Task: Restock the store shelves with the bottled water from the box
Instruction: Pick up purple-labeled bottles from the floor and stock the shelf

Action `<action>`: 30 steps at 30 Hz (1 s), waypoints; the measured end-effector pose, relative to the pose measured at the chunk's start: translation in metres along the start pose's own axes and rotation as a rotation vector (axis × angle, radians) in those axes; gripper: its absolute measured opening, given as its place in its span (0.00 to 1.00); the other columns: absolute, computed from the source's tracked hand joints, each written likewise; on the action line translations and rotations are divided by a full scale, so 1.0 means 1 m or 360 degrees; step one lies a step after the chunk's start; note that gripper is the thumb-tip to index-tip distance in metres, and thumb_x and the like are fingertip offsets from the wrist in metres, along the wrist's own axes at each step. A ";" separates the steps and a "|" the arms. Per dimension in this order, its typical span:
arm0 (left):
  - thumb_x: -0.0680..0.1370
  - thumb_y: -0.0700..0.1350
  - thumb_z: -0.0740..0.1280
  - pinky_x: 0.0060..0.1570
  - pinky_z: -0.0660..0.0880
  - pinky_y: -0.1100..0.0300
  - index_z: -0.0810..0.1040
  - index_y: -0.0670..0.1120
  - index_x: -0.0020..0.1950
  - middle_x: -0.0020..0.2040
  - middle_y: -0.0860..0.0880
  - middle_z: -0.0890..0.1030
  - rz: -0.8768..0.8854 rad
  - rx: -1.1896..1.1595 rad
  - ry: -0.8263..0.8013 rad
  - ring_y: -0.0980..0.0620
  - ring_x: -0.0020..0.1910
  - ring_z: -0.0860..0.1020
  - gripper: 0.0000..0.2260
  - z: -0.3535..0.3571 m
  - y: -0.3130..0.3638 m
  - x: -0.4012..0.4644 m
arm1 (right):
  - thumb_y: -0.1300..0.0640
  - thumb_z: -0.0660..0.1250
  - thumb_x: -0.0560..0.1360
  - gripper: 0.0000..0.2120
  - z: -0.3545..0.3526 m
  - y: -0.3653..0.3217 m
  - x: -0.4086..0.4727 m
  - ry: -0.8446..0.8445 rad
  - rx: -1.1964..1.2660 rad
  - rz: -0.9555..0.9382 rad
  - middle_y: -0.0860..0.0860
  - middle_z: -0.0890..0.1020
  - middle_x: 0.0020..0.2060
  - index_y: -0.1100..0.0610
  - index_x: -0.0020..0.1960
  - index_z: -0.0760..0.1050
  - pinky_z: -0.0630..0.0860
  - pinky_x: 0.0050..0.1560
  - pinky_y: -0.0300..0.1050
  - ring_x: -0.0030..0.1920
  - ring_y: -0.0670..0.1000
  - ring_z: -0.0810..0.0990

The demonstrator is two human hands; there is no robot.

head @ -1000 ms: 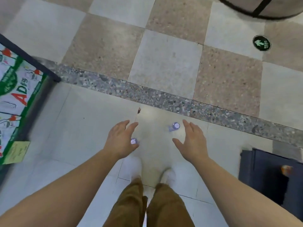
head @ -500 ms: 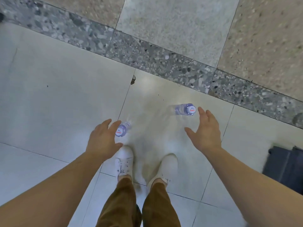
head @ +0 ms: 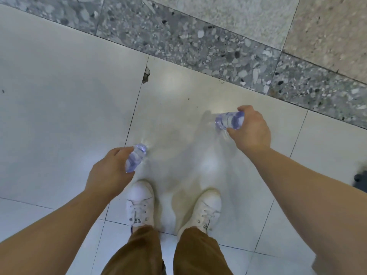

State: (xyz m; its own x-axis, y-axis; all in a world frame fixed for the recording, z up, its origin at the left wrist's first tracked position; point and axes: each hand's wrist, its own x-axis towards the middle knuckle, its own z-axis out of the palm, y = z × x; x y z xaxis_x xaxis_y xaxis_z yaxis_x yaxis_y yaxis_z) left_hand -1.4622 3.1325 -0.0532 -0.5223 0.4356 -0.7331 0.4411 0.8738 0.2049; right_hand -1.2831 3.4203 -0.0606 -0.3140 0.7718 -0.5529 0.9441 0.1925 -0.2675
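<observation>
Landmark: the white shoes, planted on pale floor tile. Up-left of the shoes, left hand is wrapped around a small water bottle, bottle tilted, far end pointing away from the shoes; can't tell if its base touches the tile. Up-right of the shoes, right hand grips a second bottle, lying near horizontal in the fingers, free end toward the middle. Both bottles blurred, so the exact finger wrap isn't readable, but both hands are clearly closed on them. Neither box nor shelves in frame. Risks, my read: bottles are slick clear plastic held near one end, so a quick swing up could let one slip and drop onto hard tile, where it would roll off or split at the cap. Chipped tile corner sits ahead-left of the shoes, a minor catch for a toe. Room: open tile all round the shoes, speckled grey strip further ahead marks a floor change, looks flush. Dark object at the frame edge right of the shoes is the only obstacle; stepping right needs care.
</observation>
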 end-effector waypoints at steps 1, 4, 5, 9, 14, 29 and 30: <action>0.71 0.42 0.73 0.49 0.70 0.56 0.73 0.51 0.69 0.66 0.49 0.76 -0.0001 -0.0001 -0.0004 0.42 0.55 0.78 0.27 -0.005 0.004 -0.003 | 0.57 0.71 0.72 0.27 -0.004 -0.002 -0.004 -0.0002 0.0017 0.0004 0.54 0.75 0.61 0.53 0.69 0.68 0.66 0.48 0.43 0.59 0.57 0.76; 0.71 0.43 0.72 0.50 0.69 0.57 0.72 0.52 0.70 0.66 0.49 0.76 0.0054 -0.0026 -0.0019 0.43 0.58 0.78 0.27 -0.028 0.027 -0.017 | 0.57 0.72 0.71 0.27 -0.024 -0.011 -0.026 -0.0023 0.0101 -0.0044 0.53 0.76 0.60 0.53 0.68 0.69 0.69 0.50 0.43 0.58 0.56 0.77; 0.71 0.44 0.72 0.52 0.70 0.57 0.71 0.52 0.71 0.67 0.49 0.75 0.0086 -0.0030 -0.0025 0.44 0.59 0.77 0.28 -0.039 0.039 -0.023 | 0.56 0.72 0.71 0.27 -0.034 -0.016 -0.036 -0.0028 0.0149 -0.0059 0.53 0.77 0.60 0.53 0.68 0.69 0.71 0.52 0.45 0.58 0.56 0.77; 0.73 0.45 0.70 0.53 0.69 0.59 0.69 0.53 0.72 0.68 0.51 0.74 0.0306 -0.0001 0.0004 0.47 0.62 0.76 0.27 -0.105 0.104 -0.058 | 0.55 0.72 0.71 0.28 -0.096 -0.043 -0.083 -0.0038 0.0284 -0.0082 0.53 0.78 0.60 0.52 0.70 0.68 0.71 0.53 0.45 0.58 0.56 0.77; 0.74 0.45 0.68 0.51 0.69 0.59 0.72 0.53 0.67 0.62 0.53 0.76 0.0636 0.0115 0.0117 0.49 0.60 0.76 0.21 -0.203 0.195 -0.121 | 0.55 0.72 0.71 0.29 -0.200 -0.069 -0.144 0.0061 0.0414 -0.0118 0.51 0.77 0.61 0.50 0.70 0.67 0.72 0.54 0.46 0.59 0.56 0.77; 0.68 0.36 0.78 0.52 0.73 0.58 0.73 0.47 0.66 0.52 0.50 0.80 0.1396 -0.0904 -0.0219 0.54 0.49 0.79 0.29 -0.408 0.389 -0.419 | 0.61 0.79 0.65 0.26 -0.533 -0.064 -0.422 0.0853 0.1353 0.0036 0.47 0.79 0.47 0.52 0.60 0.72 0.73 0.48 0.40 0.48 0.48 0.78; 0.68 0.35 0.77 0.49 0.72 0.59 0.77 0.46 0.60 0.48 0.52 0.82 0.1475 -0.0966 -0.0379 0.57 0.44 0.80 0.23 -0.417 0.400 -0.442 | 0.60 0.79 0.65 0.23 -0.547 -0.058 -0.447 0.0898 0.1452 0.0056 0.48 0.81 0.47 0.54 0.56 0.74 0.75 0.49 0.42 0.47 0.48 0.79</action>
State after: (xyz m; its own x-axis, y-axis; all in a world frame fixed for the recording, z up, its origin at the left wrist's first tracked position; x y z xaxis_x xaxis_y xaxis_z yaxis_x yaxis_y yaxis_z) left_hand -1.3593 3.3799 0.6233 0.0024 0.9739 -0.2268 0.1247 0.2248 0.9664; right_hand -1.1432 3.3956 0.6335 0.0240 0.9816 -0.1896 0.4470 -0.1802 -0.8762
